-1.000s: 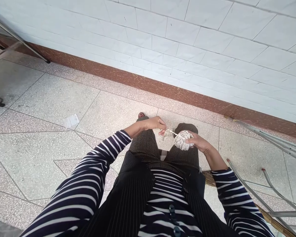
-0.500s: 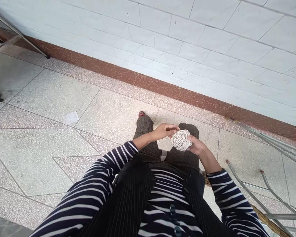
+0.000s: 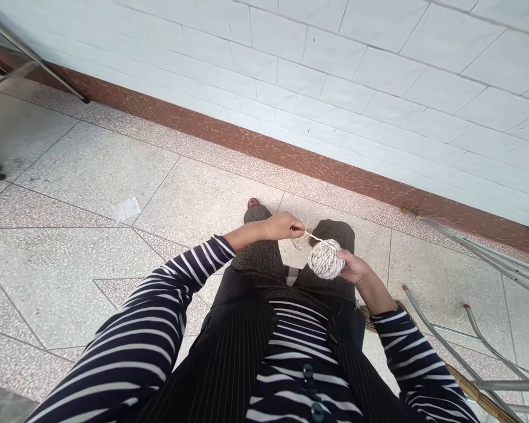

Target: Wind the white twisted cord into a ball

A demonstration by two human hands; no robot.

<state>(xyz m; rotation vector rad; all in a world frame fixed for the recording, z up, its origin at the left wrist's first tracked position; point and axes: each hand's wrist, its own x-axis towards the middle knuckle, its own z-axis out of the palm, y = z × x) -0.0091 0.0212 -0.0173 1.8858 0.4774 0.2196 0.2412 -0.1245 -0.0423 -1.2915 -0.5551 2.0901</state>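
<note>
While R hand (image 3: 355, 268) grips cord ball (image 3: 326, 259) from its R side, L hand (image 3: 286, 226) pinches strand (image 3: 314, 237); ball lies R of that pinch grip, slightly closer in, strand approx. straight betw. R hand nearest, touching. Ball roundish, no clear long axis.

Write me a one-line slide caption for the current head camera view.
Over dark trousers, the left hand holds a strand running to a pale ball of cord in the right hand.
</note>
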